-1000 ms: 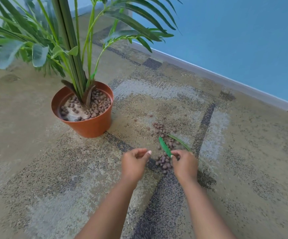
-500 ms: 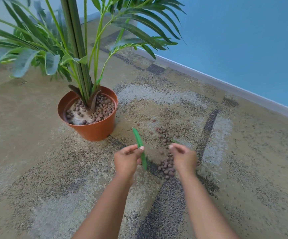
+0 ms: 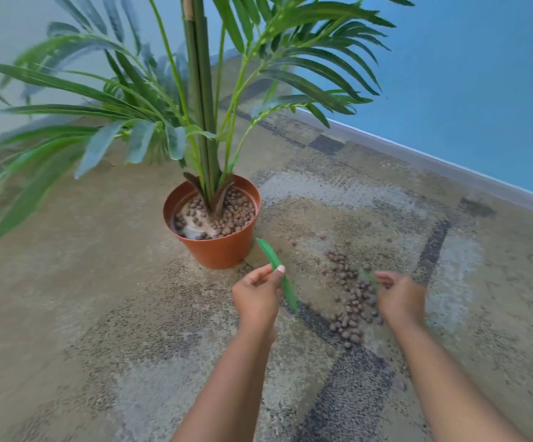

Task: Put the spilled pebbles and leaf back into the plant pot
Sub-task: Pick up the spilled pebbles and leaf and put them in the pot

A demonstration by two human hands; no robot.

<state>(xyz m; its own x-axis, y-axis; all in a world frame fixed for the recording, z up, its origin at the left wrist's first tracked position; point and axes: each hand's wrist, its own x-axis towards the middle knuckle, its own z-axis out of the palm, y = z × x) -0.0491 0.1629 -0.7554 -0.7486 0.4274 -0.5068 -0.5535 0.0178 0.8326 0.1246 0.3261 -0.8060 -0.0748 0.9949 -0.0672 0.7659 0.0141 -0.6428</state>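
Long green leaf [image 3: 276, 275] now passed into left hand [image 3: 255, 298], pinched thumb-to-finger, heading 11 o'clock toward round terracotta plastic pot [image 3: 217, 247]; right hand [image 3: 397, 298] blurred over brown clay pebbles [image 3: 351, 301], grip unclear.

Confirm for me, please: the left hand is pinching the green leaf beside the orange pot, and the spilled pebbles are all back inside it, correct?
Not quite. The head view shows the left hand pinching the leaf beside the pot, but the spilled pebbles lie on the carpet.

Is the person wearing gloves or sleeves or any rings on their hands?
No gloves and no sleeves: both forearms are bare right down to the bottom of the picture. The left hand has a pale, light-painted thumbnail. The right hand is blurred, so I cannot tell about its nails. No rings, watch or bracelet show.
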